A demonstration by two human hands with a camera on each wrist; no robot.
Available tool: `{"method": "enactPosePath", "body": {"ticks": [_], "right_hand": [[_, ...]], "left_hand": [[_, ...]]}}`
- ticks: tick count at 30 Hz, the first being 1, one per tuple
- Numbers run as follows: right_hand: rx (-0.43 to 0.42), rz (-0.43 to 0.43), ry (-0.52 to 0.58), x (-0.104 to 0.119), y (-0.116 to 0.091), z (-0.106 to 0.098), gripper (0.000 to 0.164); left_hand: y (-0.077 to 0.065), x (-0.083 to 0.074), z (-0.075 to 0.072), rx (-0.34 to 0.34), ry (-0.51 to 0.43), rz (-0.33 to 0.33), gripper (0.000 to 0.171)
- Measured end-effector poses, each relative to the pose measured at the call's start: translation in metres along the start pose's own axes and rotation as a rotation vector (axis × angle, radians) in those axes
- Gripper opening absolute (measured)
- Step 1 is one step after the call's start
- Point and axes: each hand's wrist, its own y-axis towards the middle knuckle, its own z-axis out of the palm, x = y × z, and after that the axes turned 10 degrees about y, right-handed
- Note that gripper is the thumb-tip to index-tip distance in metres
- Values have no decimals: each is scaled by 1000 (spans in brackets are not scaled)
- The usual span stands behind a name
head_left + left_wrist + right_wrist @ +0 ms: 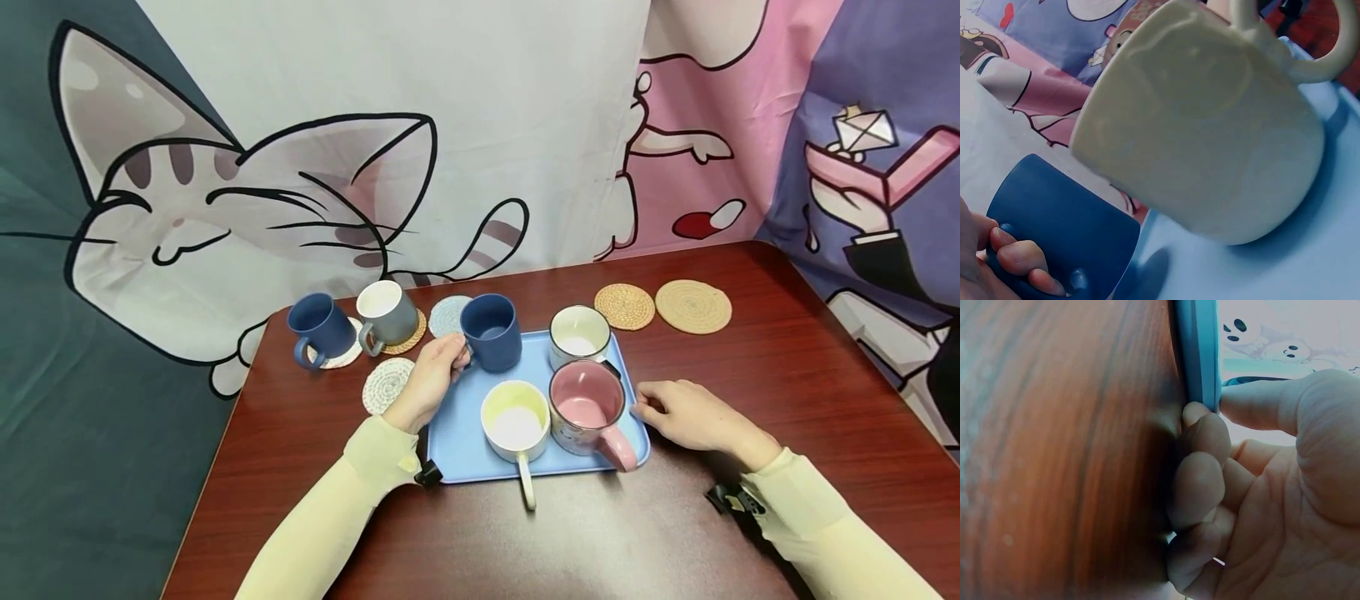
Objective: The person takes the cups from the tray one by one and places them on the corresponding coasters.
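Note:
My left hand (429,379) grips the handle of a dark blue mug (498,354) at the far left corner of a light blue tray (461,442). In the left wrist view, this mug (1069,219) stands tilted in the picture, fingers curled through its handle. My right hand (693,417) is at the tray's right edge; the right wrist view shows thumb and fingertips pinching the tray rim (1200,356). On the tray stand a cream mug with yellow inside (506,446), a pink mug (573,437) and a white mug with dark rim (579,333).
Left of the tray, another dark blue mug (330,329) and a grey mug (393,317) sit on coasters. A white coaster (384,387) lies by my left wrist, a pale blue coaster (447,315) behind. Two tan coasters, one larger (693,307), lie back right. Printed cloth hangs behind.

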Motion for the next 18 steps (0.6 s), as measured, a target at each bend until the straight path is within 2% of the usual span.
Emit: {"method": "enactPosePath", "body": {"ticks": [18], "right_hand": [[-4, -6, -6, 1, 0, 0, 34]], "left_hand": [[35, 5, -25, -166, -84, -10, 41]]}}
